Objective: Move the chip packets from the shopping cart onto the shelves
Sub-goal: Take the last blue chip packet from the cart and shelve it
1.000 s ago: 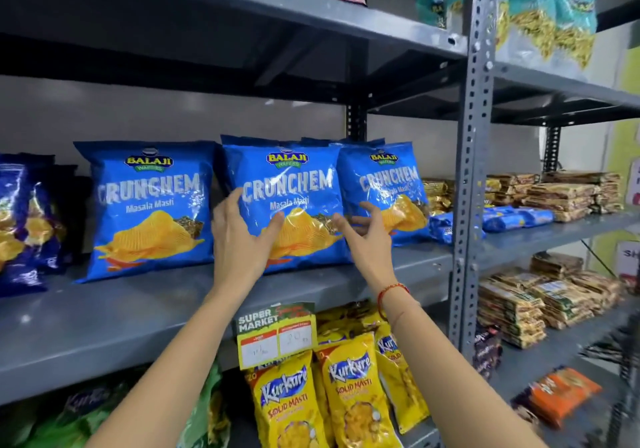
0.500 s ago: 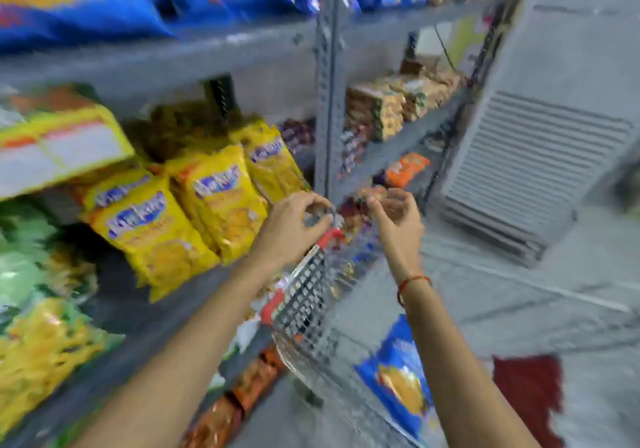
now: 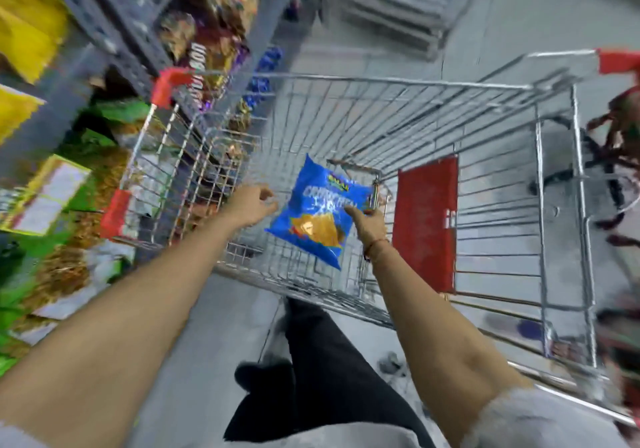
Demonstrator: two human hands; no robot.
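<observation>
One blue chip packet (image 3: pixel 320 213) lies flat on the bottom of the wire shopping cart (image 3: pixel 381 82). Both my arms reach down into the cart. My left hand (image 3: pixel 251 205) hovers just left of the packet, fingers loosely curled, holding nothing. My right hand (image 3: pixel 369 220) is at the packet's right edge, and its fingers touch or overlap that edge; the blur hides whether they grip it. A red thread sits on my right wrist.
Grey shelves (image 3: pixel 114 7) with yellow, green and brown snack packets run along the left of the cart. A red panel (image 3: pixel 426 222) stands inside the cart. My dark-trousered legs (image 3: pixel 322 361) are below. A ribbed white object (image 3: pixel 398 0) lies on the floor beyond.
My view has swung down from the shelf of blue packets to the cart. Both hands left the shelved packet and dropped into the cart beside the blue packet.
</observation>
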